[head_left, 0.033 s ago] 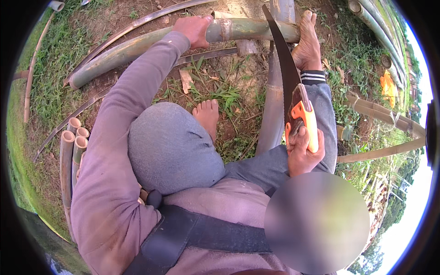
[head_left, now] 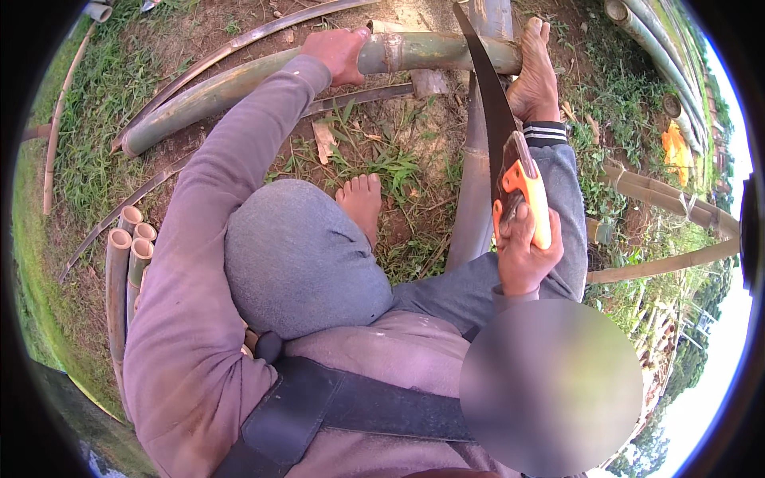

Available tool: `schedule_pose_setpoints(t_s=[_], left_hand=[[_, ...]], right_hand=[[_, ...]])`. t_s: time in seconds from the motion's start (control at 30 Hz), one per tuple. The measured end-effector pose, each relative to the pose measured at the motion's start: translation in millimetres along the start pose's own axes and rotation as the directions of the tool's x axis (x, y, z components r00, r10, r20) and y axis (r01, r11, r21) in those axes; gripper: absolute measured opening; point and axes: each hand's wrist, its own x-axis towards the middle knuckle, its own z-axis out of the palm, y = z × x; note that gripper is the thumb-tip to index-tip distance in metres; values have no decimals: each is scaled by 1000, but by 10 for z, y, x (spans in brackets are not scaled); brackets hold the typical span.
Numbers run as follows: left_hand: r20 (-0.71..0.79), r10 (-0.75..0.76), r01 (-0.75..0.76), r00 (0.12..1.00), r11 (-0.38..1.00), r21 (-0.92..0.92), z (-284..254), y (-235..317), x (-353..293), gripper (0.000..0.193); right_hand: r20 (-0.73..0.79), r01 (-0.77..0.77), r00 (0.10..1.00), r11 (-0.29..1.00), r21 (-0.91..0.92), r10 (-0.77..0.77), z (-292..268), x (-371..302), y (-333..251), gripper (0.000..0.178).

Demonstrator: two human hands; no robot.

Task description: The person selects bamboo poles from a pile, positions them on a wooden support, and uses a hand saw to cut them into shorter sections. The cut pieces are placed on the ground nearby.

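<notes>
My left hand [head_left: 339, 57] grips a thick green bamboo pole [head_left: 434, 51] that lies crosswise at the far side. Its right end rests over another, greyish bamboo pole [head_left: 476, 171] running toward me, and my right foot [head_left: 535, 80] is set against that end. In my right hand [head_left: 526, 259] is a handsaw [head_left: 535, 203], held by its orange handle. The dark, curved, toothed blade points away from me and crosses in front of the pole near the foot. Whether the teeth touch the bamboo I cannot tell.
Several short cut bamboo tubes [head_left: 118, 275] stand at the left beside my arm. Split bamboo strips [head_left: 239, 52] lie on the grassy dirt. More poles [head_left: 661, 60] and an orange cloth [head_left: 676, 155] are at the right. My left foot [head_left: 360, 205] rests on the ground.
My right hand and the saw have shifted slightly away from me and a little left. My left hand and the bamboo pole stay where they were.
</notes>
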Motion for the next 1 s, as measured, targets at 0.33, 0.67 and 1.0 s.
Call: schedule_pose_setpoints(t_s=[0.33,0.67,1.0], left_hand=[[-6,6,-6,1000,1000,-22,52,-79,11,85],[-70,7,-9,998,1000,-29,3,-21,-50,70],[20,72,-71,997,996,-56,-61,-75,135,76]], right_hand=[[36,-78,996,997,-8,78,-235,-230,-218,13],[59,90,995,978,-189,-81,703,1052,231,30],[41,100,993,969,227,-112,583,801,748,23]])
